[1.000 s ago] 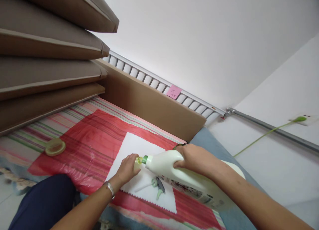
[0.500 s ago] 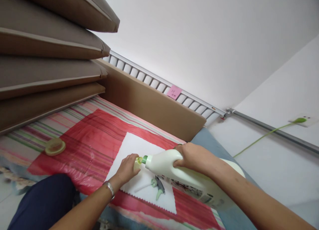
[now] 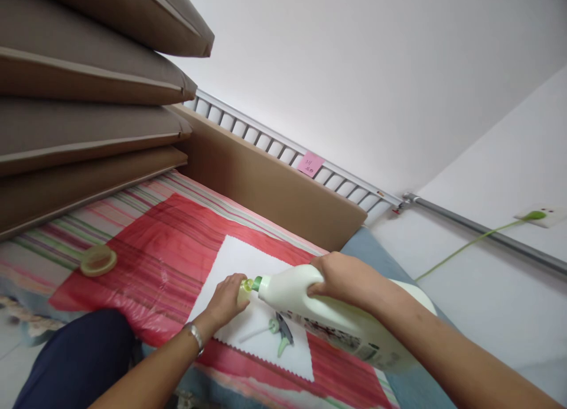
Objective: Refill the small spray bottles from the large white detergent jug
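My right hand (image 3: 341, 278) is closed round the handle of a large pale-green detergent jug (image 3: 290, 285), which is tipped nearly level with its mouth to the left. Its green spout (image 3: 256, 284) meets the opening of a small yellowish bottle (image 3: 244, 291). My left hand (image 3: 228, 297) wraps round that bottle and hides most of it. Under both lies a white cloth (image 3: 230, 261) with zigzag edges. On the cloth, below the jug, rests a green and grey trigger spray head (image 3: 282, 332) with its tube pointing left.
A red plastic sheet (image 3: 155, 249) covers part of the striped bedding (image 3: 62, 241). A round yellowish lid or container (image 3: 98, 260) sits at left. Stacked brown cushions (image 3: 88, 126) rise at upper left. A brown panel (image 3: 270, 173) stands before the white radiator (image 3: 250, 134).
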`<action>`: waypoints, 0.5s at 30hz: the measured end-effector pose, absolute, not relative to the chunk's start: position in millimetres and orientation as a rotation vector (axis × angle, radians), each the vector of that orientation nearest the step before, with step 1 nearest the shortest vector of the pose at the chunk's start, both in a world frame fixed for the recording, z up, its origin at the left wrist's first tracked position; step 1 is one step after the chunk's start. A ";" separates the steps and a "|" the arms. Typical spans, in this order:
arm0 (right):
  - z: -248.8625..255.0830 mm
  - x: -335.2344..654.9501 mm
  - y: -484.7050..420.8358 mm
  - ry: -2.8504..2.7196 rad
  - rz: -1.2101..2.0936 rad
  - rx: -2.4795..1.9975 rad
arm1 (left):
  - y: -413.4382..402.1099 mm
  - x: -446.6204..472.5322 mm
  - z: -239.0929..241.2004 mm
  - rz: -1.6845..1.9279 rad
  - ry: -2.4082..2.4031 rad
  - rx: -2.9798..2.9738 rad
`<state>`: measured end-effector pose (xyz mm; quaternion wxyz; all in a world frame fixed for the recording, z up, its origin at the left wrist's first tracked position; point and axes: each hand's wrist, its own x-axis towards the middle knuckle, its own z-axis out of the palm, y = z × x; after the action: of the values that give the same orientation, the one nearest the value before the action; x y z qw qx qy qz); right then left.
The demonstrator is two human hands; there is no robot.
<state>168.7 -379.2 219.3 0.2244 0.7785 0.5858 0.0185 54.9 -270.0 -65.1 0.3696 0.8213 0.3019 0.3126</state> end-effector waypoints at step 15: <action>220.6 165.0 -377.5 1.583 0.114 2.104 | -271.8 53.7 -64.3 0.818 0.766 2.091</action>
<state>165.0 -377.5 220.6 0.2502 0.7730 0.5815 0.0420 53.7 -271.8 -64.3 0.3751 0.8171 0.2991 0.3196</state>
